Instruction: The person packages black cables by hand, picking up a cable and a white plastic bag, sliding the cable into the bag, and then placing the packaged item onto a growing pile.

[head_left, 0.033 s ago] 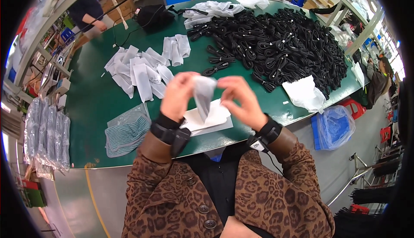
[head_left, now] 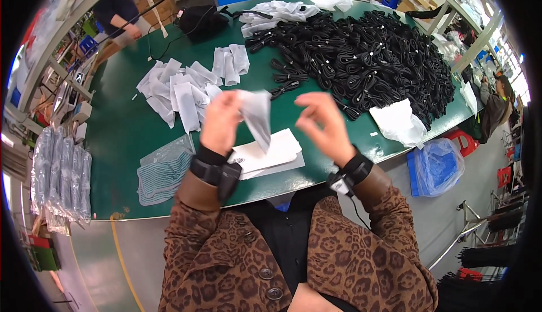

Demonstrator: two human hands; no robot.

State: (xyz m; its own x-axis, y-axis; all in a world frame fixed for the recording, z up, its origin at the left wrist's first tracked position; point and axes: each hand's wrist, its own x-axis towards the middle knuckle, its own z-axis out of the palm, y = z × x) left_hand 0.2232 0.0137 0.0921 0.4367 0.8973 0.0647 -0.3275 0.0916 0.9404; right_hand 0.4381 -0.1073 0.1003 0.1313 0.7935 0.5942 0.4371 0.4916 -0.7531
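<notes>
My left hand [head_left: 221,121] pinches a small translucent whitish plastic bag [head_left: 257,115] by its upper edge, and the bag hangs down to the right. Below it, a stack of white paper slips [head_left: 270,153] with dark print at one end lies near the table's front edge. My right hand [head_left: 322,124] is raised to the right of the bag, apart from it, with fingers bent and spread and nothing seen in them. A loose heap of similar translucent bags [head_left: 185,94] lies left of my left hand.
Bundled black cords [head_left: 367,58] make a large pile on the green table [head_left: 118,159]. Striped sheets [head_left: 164,176] lie front left, a crumpled white sheet [head_left: 398,123] right. A blue bin [head_left: 435,168] stands beyond the right edge. Another person's hand [head_left: 133,31] shows far left.
My right hand has let go of the bag and moved away to the right. The bag has shifted left with my left hand, uncovering more of the paper stack.
</notes>
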